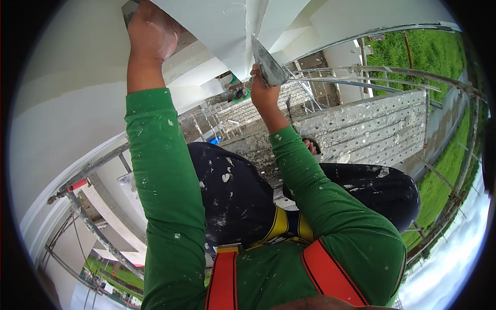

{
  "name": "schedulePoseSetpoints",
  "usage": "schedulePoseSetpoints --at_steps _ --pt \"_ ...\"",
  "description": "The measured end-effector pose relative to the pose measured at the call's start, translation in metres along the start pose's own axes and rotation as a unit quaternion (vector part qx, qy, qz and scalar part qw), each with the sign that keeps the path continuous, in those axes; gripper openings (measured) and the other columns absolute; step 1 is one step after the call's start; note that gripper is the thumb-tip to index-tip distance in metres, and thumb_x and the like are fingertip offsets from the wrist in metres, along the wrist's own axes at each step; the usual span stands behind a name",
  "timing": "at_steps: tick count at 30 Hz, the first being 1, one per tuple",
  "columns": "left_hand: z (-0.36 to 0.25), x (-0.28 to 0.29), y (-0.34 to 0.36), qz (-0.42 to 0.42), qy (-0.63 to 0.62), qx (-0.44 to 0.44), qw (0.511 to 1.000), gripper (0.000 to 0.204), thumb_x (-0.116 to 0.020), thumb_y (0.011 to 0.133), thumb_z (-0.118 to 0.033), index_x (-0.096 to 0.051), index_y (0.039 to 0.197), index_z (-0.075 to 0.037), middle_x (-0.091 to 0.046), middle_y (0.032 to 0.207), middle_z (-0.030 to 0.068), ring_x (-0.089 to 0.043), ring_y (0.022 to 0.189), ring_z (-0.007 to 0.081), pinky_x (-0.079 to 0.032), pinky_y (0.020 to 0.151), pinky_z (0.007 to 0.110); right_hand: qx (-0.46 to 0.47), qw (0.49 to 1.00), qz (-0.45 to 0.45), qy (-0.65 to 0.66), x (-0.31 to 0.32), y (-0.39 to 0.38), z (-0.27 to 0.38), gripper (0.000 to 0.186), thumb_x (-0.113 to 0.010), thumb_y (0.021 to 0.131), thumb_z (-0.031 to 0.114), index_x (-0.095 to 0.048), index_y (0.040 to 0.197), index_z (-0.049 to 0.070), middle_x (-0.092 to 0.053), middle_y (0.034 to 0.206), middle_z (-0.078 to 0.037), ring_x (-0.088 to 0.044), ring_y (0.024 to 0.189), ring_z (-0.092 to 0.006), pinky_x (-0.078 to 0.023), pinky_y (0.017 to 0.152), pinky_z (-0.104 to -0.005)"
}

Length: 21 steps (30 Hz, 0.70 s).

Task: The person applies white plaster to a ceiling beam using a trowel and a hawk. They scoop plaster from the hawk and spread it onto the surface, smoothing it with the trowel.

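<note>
My left hand (pixel 152 33), smeared with white plaster, is raised at the top left beside a pale wall. Its fingers are closed round a dark grey flat-bladed tool (pixel 129 11), of which only a part shows; its exact kind is hidden. In my right hand (pixel 264 94) is a putty knife (pixel 269 66) with a wide grey blade smeared with filler. The blade points up, and its corner lies at or close to the edge of the white beam (pixel 219 23); contact is hard to tell.
I crouch on a plaster-spattered, perforated metal scaffold platform (pixel 361 126). Scaffold pipes (pixel 403 71) run along the right, with grass beyond. More pipes (pixel 98 235) and a red-sleeved bar (pixel 77 185) stand at the left. Farther off, below the beam, is another person in green (pixel 241 95).
</note>
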State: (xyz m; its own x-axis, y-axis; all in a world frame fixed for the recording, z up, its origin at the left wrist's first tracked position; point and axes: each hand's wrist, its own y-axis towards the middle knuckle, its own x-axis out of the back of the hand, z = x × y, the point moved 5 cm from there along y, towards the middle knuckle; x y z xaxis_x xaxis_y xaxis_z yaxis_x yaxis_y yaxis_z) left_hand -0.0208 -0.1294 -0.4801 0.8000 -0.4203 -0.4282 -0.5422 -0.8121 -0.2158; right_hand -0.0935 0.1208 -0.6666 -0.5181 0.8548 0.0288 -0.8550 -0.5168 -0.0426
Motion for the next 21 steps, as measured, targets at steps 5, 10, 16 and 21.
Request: schedulePoseSetpoints --at_steps 5,10,16,21 --pt "-0.001 -0.001 -0.008 -0.01 0.004 0.0 1.0 0.046 -0.034 0.099 -0.036 -0.049 0.134 -0.01 -0.05 0.134 0.0057 -0.046 0.12 0.0279 -0.037 0.099 0.044 -0.174 0.956 0.049 -0.232 0.009 0.001 -0.042 0.017 -0.062 0.096 0.012 -0.066 0.102 -0.003 -0.068 0.084 -0.007 -0.061 0.073 -0.0145 -0.052 0.068 -0.0348" --pt "0.0 0.004 -0.001 -0.005 -0.004 0.003 1.0 0.047 -0.034 0.099 -0.037 -0.049 0.134 -0.011 -0.05 0.135 0.0056 -0.046 0.12 0.0278 -0.037 0.099 0.043 0.003 0.991 -0.036 -0.132 0.013 -0.001 -0.054 0.035 -0.065 0.093 0.03 -0.068 0.084 -0.004 -0.067 0.07 -0.019 -0.067 0.065 -0.0366 -0.049 0.06 -0.0436" --pt "0.0 -0.002 -0.007 -0.006 0.004 0.012 1.0 0.048 -0.035 0.099 -0.038 -0.05 0.134 -0.009 -0.051 0.136 0.0073 -0.046 0.121 0.028 -0.039 0.098 0.044 -0.203 0.918 0.07 -0.334 0.018 -0.004 -0.105 0.043 -0.058 0.095 0.038 -0.069 0.087 -0.003 -0.069 0.081 -0.024 -0.067 0.079 -0.043 -0.051 0.07 -0.0497" --pt "-0.007 -0.014 -0.027 -0.02 0.04 0.023 0.999 0.052 -0.039 0.097 -0.041 -0.051 0.133 -0.006 -0.052 0.139 0.0109 -0.049 0.124 0.0285 -0.042 0.098 0.044 -0.201 0.881 0.152 -0.401 0.037 -0.048 -0.145 0.049 -0.058 0.092 0.041 -0.067 0.095 -0.007 -0.068 0.095 -0.03 -0.065 0.092 -0.0468 -0.052 0.083 -0.0515"
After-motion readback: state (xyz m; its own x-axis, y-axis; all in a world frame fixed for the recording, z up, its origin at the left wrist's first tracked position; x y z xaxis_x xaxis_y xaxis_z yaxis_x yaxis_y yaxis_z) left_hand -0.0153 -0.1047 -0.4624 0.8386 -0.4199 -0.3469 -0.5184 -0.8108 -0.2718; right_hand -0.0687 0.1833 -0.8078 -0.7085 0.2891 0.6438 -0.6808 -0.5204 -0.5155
